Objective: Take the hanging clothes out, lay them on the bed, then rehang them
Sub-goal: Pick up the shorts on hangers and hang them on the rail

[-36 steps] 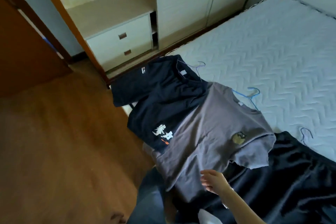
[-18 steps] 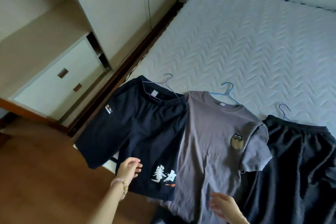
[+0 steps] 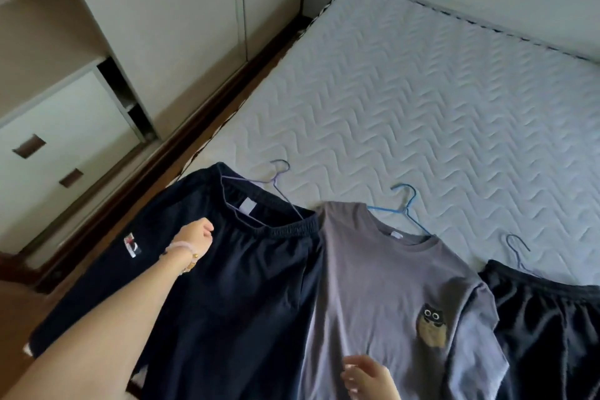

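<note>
Three garments lie side by side on the near edge of the bed (image 3: 406, 101), each on a wire hanger. At the left is a navy T-shirt (image 3: 233, 295) on a lilac hanger (image 3: 279, 175). A grey T-shirt (image 3: 376, 302) with an owl print lies in the middle on a blue hanger (image 3: 404, 204). A black garment (image 3: 548, 328) with its hanger hook (image 3: 518, 247) is at the right. My left hand (image 3: 194, 237) hovers over the navy shirt's shoulder, fingers curled, holding nothing. My right hand (image 3: 367, 377) rests on the grey shirt's lower part, fingers loosely apart.
A white wardrobe (image 3: 194, 26) with closed doors runs along the bed's left side. A drawer unit (image 3: 55, 146) with two handles stands further left. A dark wooden bed frame rail (image 3: 181, 140) separates them from the mattress. Wooden floor shows at the bottom left.
My view has swung right and closer to the bed. My left hand has come into view and moved up from the navy shirt's hem to its shoulder. My right hand stays low on the grey shirt.
</note>
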